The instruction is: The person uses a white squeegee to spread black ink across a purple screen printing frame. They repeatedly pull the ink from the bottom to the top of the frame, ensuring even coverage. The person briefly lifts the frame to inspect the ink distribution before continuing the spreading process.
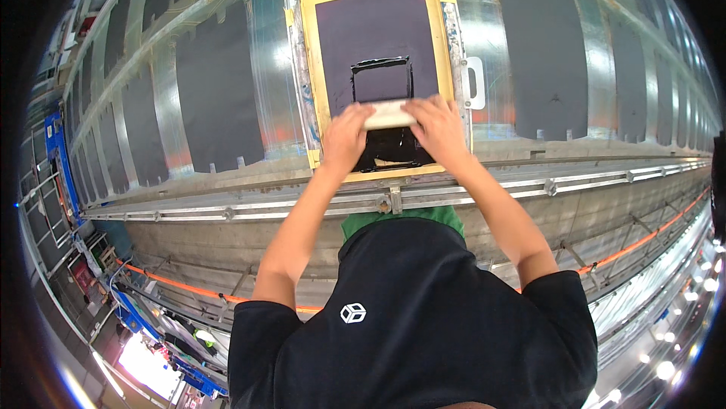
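Note:
A screen printing frame [296,53] lies on the long table before me, its mesh bordered with yellow tape. Both my hands grip a pale squeegee [389,115] that sits crosswise over the mesh. My left hand [349,133] is closed round its left end, my right hand [439,129] round its right end. Glossy black ink [389,144] pools on the near side of the squeegee. Beyond it, a thin black ink outline [381,62] marks a squarish shape on the dark mesh. The squeegee's lower edge is hidden from view.
Dark grey fabric panels [215,91] lie along the shiny table on both sides. A white handle [474,82] juts from the frame's right side. Along the table's near edge runs a metal rail [514,190]; an orange cable [178,284] follows behind. Blue metal racks [60,159] stand at the left.

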